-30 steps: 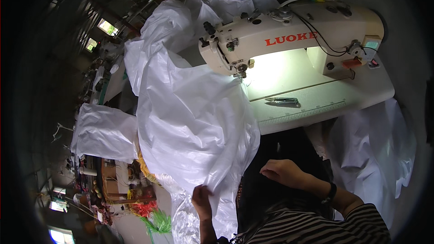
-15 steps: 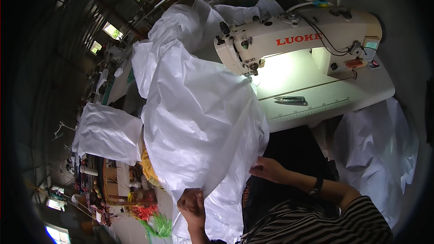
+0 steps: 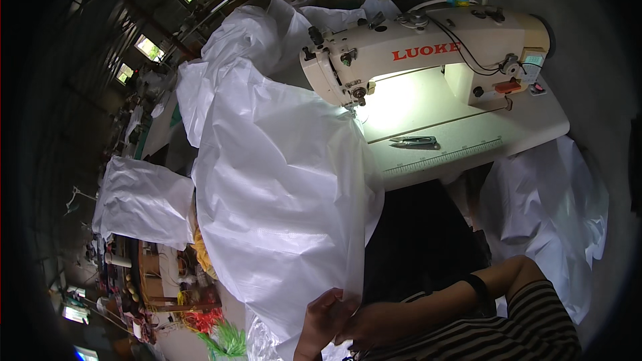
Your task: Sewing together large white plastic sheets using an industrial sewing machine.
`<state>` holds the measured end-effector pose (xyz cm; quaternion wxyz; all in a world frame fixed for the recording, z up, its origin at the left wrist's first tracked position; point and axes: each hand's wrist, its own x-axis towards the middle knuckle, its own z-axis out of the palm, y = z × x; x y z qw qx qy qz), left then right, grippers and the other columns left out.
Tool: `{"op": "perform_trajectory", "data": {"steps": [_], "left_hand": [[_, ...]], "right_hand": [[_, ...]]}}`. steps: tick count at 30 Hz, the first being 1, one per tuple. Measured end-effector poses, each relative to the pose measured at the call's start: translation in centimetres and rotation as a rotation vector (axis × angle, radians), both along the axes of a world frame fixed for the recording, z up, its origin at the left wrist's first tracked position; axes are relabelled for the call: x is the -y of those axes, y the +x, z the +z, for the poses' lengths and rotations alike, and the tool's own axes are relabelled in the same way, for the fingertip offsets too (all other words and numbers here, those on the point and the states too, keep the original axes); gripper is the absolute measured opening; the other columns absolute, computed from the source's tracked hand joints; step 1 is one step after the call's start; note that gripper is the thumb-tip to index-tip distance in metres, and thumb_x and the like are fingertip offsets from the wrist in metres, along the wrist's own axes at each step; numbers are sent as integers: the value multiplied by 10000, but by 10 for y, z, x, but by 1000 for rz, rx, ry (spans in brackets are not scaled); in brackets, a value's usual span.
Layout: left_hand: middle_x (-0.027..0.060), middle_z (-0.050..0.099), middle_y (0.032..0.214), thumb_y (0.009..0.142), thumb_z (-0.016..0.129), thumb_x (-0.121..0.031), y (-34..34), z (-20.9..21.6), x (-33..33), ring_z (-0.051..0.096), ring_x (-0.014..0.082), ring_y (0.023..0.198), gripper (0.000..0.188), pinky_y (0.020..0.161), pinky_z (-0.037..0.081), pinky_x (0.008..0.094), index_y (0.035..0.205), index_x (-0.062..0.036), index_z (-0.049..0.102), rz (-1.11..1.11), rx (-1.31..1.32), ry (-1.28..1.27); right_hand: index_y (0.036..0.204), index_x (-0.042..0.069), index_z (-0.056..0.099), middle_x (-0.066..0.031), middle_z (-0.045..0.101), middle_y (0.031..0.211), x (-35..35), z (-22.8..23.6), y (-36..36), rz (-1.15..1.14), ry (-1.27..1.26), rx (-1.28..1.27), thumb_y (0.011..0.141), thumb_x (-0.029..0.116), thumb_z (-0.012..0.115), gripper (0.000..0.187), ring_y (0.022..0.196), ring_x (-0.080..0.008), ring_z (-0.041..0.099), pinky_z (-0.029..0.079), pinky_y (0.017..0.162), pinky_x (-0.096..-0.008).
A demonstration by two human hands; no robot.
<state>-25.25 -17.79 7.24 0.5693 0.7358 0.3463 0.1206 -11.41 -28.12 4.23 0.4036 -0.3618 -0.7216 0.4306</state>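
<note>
White plastic sheet (image 3: 274,180), thin and with soft wrinkles, spreads from about 11 o'clock down to 6 o'clock, and at its right border it reaches the needle area (image 3: 354,111) of the industrial sewing machine (image 3: 435,70), which stands at 1 to 2 o'clock. Whether it is clamped there, I cannot tell. At 6 o'clock, the left hand (image 3: 324,319) is closed, with bent fingers that seem to pinch the sheet's near edge. The right hand (image 3: 368,324) is just beside it, blurred and partly dark, so how far it opens, or whether it has hold of anything, I cannot tell. In my judgement, the smooth plastic could slip out from the left fingers, because the grip is small and the sheet is large. Its hanging part could also pull the edge crooked at the needle. On the tabletop (image 3: 535,120), near 3 o'clock, thread snips (image 3: 422,142) lie loose; a careless sweep of the sheet could push them off, or their points could tear the plastic.
</note>
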Motion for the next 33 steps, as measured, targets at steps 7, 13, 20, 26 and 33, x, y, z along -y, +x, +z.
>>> {"op": "perform_trajectory", "data": {"steps": [7, 13, 20, 26, 33], "left_hand": [[29, 682, 757, 923, 629, -25, -27, -6, -22, 563, 55, 674, 144, 606, 461, 228, 1039, 35, 689, 435, -84, 376], [76, 661, 856, 986, 593, -111, -24, 0, -29, 576, 167, 753, 163, 697, 489, 288, 1076, -3, 677, 312, -46, 461], [129, 689, 902, 945, 626, -42, -5, 40, -32, 638, 211, 735, 89, 674, 517, 333, 1007, 0, 674, 122, 30, 588], [126, 669, 858, 793, 681, 14, 27, 20, 13, 660, 318, 743, 157, 620, 530, 374, 946, -24, 674, -316, 106, 554], [138, 558, 745, 826, 591, 35, 29, -6, 31, 559, 331, 641, 34, 587, 471, 371, 824, 9, 570, -149, 249, 541]], "right_hand": [[1082, 87, 682, -106, 694, 942, -8, -96, 95, -617, -338, 501, 869, 527, 635, 491, 887, -303, 679, 539, 793, -388], [1126, 42, 656, -181, 684, 1027, -76, -175, 95, -792, -166, 427, 912, 412, 623, 429, 878, -379, 666, 525, 808, -432], [993, 17, 596, -86, 692, 915, 34, -57, 58, -386, -279, -432, 939, 144, 637, 144, 763, -170, 675, 563, 704, -329], [993, 46, 604, -52, 659, 897, 51, 5, 50, -262, -109, -291, 926, 173, 656, 153, 760, -179, 678, 564, 669, -293], [918, 70, 613, -120, 641, 759, 50, 27, 39, -392, 249, 76, 882, 229, 677, 175, 634, -303, 642, 502, 542, -397]]}}
